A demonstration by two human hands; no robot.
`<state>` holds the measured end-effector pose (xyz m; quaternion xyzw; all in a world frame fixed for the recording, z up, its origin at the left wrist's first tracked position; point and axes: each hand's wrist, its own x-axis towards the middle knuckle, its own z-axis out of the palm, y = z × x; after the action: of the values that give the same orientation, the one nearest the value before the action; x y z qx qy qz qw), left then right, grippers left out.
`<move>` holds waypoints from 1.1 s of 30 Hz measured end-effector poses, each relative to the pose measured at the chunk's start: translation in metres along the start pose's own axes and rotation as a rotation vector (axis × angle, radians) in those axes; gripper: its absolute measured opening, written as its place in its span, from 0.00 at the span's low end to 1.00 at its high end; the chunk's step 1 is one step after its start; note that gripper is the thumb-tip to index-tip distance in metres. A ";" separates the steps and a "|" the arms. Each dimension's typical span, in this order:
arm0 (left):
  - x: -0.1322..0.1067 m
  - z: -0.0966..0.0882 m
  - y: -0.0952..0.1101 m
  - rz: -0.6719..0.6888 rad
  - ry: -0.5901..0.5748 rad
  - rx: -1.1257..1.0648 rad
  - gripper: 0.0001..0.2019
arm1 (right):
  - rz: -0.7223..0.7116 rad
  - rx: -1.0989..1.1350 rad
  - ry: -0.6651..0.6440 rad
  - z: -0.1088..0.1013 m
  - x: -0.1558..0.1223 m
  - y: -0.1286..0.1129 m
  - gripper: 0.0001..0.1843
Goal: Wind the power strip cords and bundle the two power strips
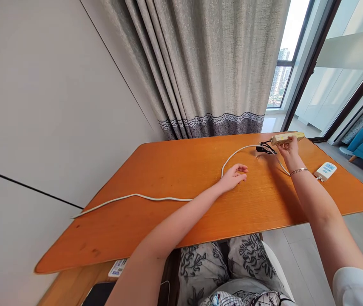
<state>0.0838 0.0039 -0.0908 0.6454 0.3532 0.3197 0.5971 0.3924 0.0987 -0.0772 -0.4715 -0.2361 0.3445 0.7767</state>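
Note:
My right hand (289, 147) is closed on a long cream-coloured block (285, 138), raised a little above the table's far right part. A dark lead runs from the block's left end to a black bundle of cord (265, 148); whether the bundle rests on the table is unclear. My left hand (232, 177) is near the table's middle with loosely bent fingers apart and nothing in them. A white cable (156, 198) runs from the left edge, passes behind my left forearm, and arcs up past the black bundle towards my right wrist.
A white socket block (326, 171) with a blue label lies on the orange-brown wooden table (130, 170), right of my right forearm. A grey curtain (213, 63) hangs behind the far edge. On a lower wooden surface at left are a dark flat thing (98, 294) and a labelled white item (117, 267).

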 end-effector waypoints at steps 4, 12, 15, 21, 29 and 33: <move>0.020 0.000 0.001 0.132 0.214 0.118 0.15 | -0.127 0.202 -0.007 0.014 -0.015 -0.019 0.10; 0.044 -0.004 0.006 0.147 0.360 0.032 0.16 | -0.190 0.591 -0.041 0.043 -0.045 -0.057 0.12; 0.040 0.004 0.016 0.097 0.311 -0.112 0.18 | -0.110 0.667 -0.148 0.055 -0.071 -0.065 0.10; 0.026 0.019 0.037 0.032 0.210 -0.498 0.17 | 0.025 0.647 -0.368 0.065 -0.137 -0.062 0.08; 0.004 0.007 0.024 0.099 0.533 -0.352 0.10 | -0.075 0.600 -0.253 0.047 -0.171 -0.056 0.07; -0.013 -0.010 0.021 0.140 0.526 -0.298 0.10 | -0.152 0.562 -0.158 0.033 -0.163 -0.059 0.08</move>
<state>0.0704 -0.0023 -0.0691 0.4685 0.3994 0.5646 0.5498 0.2816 -0.0249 -0.0160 -0.1909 -0.2257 0.3729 0.8795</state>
